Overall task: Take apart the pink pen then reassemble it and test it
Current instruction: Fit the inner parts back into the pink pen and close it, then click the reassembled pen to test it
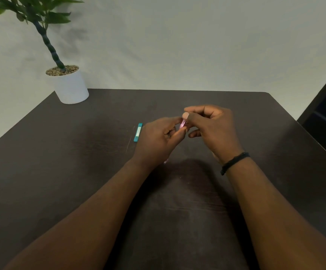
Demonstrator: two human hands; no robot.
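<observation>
Two forearms are shown reaching over a dark table [177,211]; a black band [234,161] is worn at the right wrist. Above the table's middle, the pink pen [183,123] is held between both hands: the left hand [158,139] is curled round its lower part, with a pink end [165,161] seen below the wrist, and the upper end is pinched by the right hand [212,127]. The pen is judged light, stiff, smooth, and apt to slip or shed small parts; a firm hold on the barrel, twisting at the joint, is advised. Just left of the pen lies a teal stick [138,132]. Far left of the pen stands a white plant pot [70,88].
</observation>
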